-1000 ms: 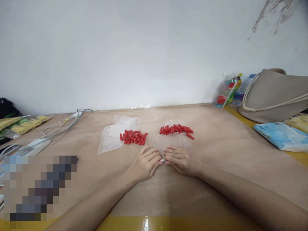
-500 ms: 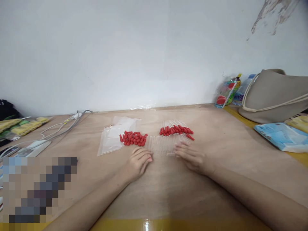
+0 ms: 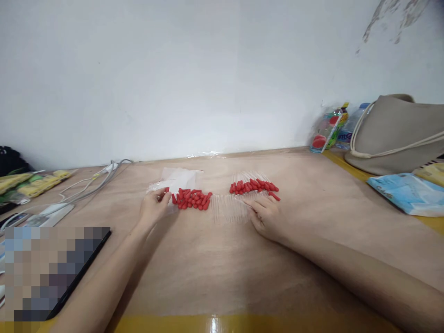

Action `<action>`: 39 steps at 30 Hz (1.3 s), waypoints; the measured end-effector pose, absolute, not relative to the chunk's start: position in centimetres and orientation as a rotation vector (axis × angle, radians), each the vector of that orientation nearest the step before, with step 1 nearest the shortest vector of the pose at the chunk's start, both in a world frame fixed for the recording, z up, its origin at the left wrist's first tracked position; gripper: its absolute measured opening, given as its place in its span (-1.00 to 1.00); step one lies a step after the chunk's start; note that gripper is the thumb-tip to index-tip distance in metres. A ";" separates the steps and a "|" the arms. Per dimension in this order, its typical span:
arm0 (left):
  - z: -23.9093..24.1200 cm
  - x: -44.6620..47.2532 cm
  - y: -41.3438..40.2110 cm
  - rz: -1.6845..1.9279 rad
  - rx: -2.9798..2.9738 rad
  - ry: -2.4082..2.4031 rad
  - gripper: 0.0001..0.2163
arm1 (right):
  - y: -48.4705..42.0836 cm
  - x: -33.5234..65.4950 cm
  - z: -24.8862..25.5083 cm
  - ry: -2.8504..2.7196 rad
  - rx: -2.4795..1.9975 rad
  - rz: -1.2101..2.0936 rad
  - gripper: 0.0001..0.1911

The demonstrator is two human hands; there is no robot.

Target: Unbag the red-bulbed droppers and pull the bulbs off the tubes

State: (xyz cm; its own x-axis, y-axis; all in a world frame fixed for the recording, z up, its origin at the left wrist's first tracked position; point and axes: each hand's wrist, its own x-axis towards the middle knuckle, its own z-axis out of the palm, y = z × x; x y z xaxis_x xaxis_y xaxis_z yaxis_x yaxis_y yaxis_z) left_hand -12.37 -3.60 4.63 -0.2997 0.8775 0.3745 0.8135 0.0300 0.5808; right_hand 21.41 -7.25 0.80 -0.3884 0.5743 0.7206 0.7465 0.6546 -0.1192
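My left hand (image 3: 156, 203) is closed in a pinch on one red rubber dropper bulb (image 3: 167, 189), held over the clear plastic bags. Beside it lies a pile of loose red bulbs (image 3: 192, 200). My right hand (image 3: 266, 215) is closed on a thin clear dropper tube (image 3: 243, 201), whose free end points left. Under and beside that hand lies a row of clear tubes (image 3: 225, 210). Behind the row, several tubes with red bulbs fitted (image 3: 253, 186) lie side by side. One more red bulb (image 3: 274, 196) rests just beyond my right hand.
Clear plastic bags (image 3: 180, 177) lie behind the loose bulbs. At left are cables (image 3: 100, 181), a power strip (image 3: 52, 213) and a blurred-out dark-edged device (image 3: 79, 277). A beige bag (image 3: 395, 134), bottles (image 3: 328, 132) and a blue tissue pack (image 3: 409, 194) stand at right.
My left hand has moved left and away from the tubes, and now pinches a red bulb. My right hand has shifted slightly left and now holds a clear tube.
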 end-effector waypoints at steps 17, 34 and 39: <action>4.6 -12.3 -2.8 1.141 1.731 2.374 -0.69 | -5.5 13.5 0.6 -2.360 -1.223 -0.289 -0.85; 6.0 0.3 0.0 0.630 2.601 1.679 -0.82 | -8.1 18.0 1.6 -2.174 -1.075 -0.251 -0.78; 5.7 3.3 1.6 0.531 2.564 1.559 -0.73 | -8.3 21.7 0.4 -2.031 -1.047 -0.367 -0.80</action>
State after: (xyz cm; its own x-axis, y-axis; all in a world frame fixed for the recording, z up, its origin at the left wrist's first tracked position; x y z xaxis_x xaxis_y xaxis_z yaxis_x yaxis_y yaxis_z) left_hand 3.25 1.57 5.66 0.4171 0.8754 0.2445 0.8426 -0.4732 0.2571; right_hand 21.75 -8.30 0.39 -0.3336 0.5487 0.7666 0.7824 0.6148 -0.0996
